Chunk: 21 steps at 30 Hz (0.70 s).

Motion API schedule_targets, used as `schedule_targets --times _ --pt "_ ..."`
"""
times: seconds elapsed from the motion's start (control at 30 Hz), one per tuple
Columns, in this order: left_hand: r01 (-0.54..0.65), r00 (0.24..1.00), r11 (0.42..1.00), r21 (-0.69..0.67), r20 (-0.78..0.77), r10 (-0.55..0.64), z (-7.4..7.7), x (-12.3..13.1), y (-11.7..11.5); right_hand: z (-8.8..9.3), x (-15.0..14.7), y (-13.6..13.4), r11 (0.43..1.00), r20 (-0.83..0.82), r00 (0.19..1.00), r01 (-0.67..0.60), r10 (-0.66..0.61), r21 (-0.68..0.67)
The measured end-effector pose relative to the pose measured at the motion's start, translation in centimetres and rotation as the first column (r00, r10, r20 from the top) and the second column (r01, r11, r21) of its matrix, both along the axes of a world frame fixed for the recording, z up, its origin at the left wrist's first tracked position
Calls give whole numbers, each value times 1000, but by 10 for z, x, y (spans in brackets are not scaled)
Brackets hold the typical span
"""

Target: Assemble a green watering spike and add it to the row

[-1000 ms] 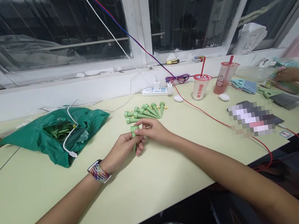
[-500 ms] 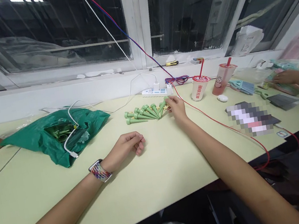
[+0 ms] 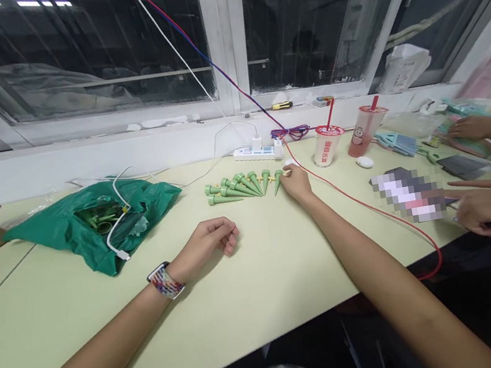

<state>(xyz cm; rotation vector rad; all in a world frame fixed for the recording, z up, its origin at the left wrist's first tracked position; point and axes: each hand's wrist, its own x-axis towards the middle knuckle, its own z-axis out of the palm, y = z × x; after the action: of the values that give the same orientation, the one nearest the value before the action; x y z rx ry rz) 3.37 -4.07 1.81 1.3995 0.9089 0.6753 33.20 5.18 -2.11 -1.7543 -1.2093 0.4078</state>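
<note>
Since the earlier frame the right hand (image 3: 296, 183) has lowered the probably light, stiff green plastic cone spike (image 3: 278, 182) onto the counter (image 3: 264, 269) at the row's end, fingers pinching its wide head, the surest hold; the left hand (image 3: 210, 240) lies curled, empty.

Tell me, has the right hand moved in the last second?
Yes. The right hand left the left hand and went forward to the green cones, nearer the power strip.
</note>
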Motion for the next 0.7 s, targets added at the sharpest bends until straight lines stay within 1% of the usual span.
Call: schedule_targets --times 0.37,0.7 --pt "-6 1000 1000 -8 -5 6 3 1 -1 2 -6 -5 999 253 968 7 2 -37" --pt "-4 1000 1000 -2 -5 4 3 0 -1 11 -12 -13 996 282 959 9 15 -84"
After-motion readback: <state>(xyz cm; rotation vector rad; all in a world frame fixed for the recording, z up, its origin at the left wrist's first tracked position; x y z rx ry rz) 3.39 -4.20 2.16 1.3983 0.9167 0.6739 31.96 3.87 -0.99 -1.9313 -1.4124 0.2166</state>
